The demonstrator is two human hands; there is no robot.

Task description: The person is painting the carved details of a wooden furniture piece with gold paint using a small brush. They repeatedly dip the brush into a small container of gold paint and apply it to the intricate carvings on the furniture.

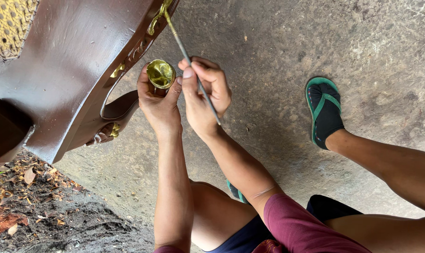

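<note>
The left hand (158,100) gripped a small pot of gold paint (160,73); the right hand (205,93) pinched a thin brush (186,57), its tip touching the dark carved chair's (72,65) gilded trim (155,21).

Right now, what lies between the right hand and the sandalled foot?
Nothing: in the head view only bare concrete floor lies between the right hand, which holds the brush, and the foot.

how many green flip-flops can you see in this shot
2. One green flip-flop is on the foot at right, on the concrete floor. A second flip-flop peeks out beneath the right forearm, mostly hidden.
</note>
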